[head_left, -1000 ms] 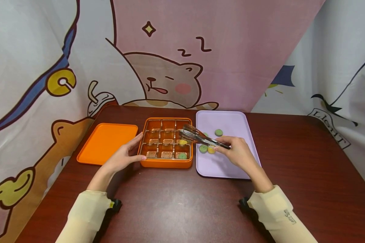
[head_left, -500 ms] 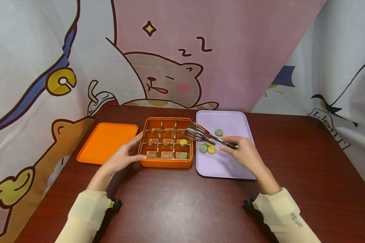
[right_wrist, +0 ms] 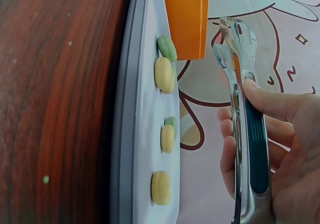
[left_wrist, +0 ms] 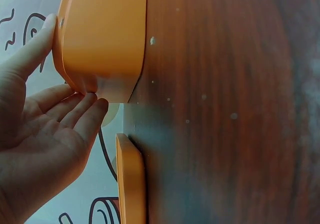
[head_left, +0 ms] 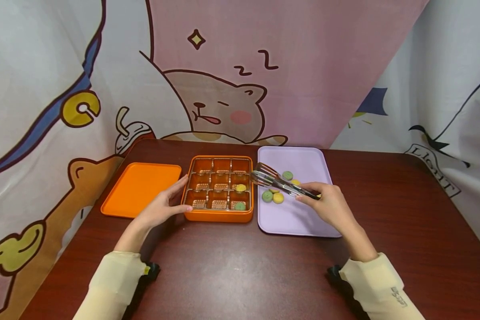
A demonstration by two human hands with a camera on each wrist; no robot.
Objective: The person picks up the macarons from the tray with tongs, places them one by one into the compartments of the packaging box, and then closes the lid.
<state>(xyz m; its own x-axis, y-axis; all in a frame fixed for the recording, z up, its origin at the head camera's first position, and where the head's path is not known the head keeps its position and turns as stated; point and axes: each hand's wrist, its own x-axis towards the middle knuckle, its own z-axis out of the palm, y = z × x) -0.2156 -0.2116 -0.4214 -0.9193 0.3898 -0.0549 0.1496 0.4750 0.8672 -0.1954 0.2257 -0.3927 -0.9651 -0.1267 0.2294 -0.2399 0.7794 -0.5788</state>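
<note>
Tongs [right_wrist: 256,139]: R wrist/head cams only

Cartoon-printed cloth [head_left: 312,80] behind wood-grain table [head_left: 240,266]

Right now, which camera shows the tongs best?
The right wrist view: the tongs appear large and close in the right hand. The head view shows them smaller, partly covered by that hand; the left wrist view, not at all.

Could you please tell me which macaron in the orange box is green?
The green macaron sits in the near-right corner of the orange box; the yellow macaron behind it is the only other.
</note>
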